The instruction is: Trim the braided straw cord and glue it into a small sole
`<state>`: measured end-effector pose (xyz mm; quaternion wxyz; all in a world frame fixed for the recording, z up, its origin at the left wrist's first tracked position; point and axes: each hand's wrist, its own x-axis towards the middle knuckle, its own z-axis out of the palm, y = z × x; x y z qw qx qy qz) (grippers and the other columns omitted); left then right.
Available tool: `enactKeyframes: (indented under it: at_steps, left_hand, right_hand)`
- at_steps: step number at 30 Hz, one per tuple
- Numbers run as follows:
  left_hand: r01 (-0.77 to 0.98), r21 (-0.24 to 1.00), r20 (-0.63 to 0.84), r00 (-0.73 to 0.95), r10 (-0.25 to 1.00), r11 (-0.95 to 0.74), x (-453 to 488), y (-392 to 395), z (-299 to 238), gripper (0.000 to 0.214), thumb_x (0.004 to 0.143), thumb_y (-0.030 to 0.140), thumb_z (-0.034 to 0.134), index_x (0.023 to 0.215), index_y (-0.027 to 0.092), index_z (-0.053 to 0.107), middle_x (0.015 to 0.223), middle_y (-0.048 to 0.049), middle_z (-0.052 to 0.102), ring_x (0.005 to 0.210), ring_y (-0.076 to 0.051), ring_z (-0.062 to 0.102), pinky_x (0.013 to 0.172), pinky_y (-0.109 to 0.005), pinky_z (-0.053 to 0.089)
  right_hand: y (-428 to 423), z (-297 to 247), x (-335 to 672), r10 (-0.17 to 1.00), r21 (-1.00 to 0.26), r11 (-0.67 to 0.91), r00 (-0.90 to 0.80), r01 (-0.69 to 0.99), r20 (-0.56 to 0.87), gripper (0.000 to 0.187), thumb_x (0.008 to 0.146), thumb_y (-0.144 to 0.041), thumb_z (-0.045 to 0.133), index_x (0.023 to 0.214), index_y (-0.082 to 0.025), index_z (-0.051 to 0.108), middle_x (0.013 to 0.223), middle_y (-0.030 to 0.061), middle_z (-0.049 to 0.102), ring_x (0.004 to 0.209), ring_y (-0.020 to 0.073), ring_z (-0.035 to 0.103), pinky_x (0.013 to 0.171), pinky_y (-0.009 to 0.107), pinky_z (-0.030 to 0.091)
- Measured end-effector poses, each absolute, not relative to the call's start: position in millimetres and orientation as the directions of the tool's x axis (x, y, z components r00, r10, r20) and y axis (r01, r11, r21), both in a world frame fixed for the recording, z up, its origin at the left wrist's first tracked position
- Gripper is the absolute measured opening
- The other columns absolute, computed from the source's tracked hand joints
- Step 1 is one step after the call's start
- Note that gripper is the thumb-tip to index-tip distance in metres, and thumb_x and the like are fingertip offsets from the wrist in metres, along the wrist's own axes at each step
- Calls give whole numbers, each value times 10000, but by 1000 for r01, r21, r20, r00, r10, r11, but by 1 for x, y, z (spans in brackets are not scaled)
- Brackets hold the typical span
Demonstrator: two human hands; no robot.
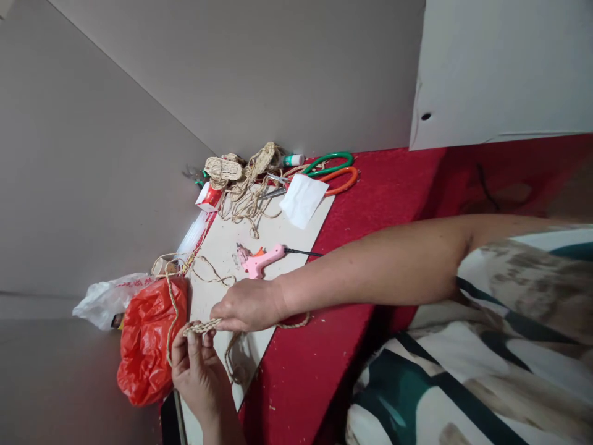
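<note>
A short length of braided straw cord is stretched between my two hands. My left hand pinches its far end between thumb and fingers. My right hand, back upward, closes on the other end. Loose cord hangs by my left fingers and loops back over the board. More cord trails below my right hand. Just beyond that hand lies a pink glue gun, its black lead running under my right forearm.
Cord bundles, scissors with green and orange handles, white paper and a glue stick lie on the red-covered table. A red plastic bag and a white bag stand by the grey wall.
</note>
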<state>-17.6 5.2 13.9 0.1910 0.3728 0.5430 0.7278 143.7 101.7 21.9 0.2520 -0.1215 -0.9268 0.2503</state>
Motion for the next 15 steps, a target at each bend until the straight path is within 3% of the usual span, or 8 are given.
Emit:
enactKeyframes:
  at_steps: [8, 15]
  left_hand:
    - [81, 948, 291, -606, 740, -306, -14, 8, 15, 156, 806, 283, 691, 933, 193, 687, 963, -27, 684, 921, -139, 639, 794, -270, 527]
    - [79, 953, 286, -556, 781, -293, -17, 10, 8, 104, 742, 240, 755, 819, 190, 705, 881, -3, 705, 841, -135, 650, 790, -301, 532]
  right_hand:
    - [102, 12, 140, 357, -514, 854, -811, 81, 464, 318, 978, -357, 409, 1104, -154, 619, 936, 73, 706, 742, 155, 600, 561, 270, 249]
    - [102, 15, 142, 336, -510, 857, -831, 74, 444, 314, 986, -331, 405, 1109, -123, 606, 992, 86, 703, 788, 166, 625, 578, 268, 295]
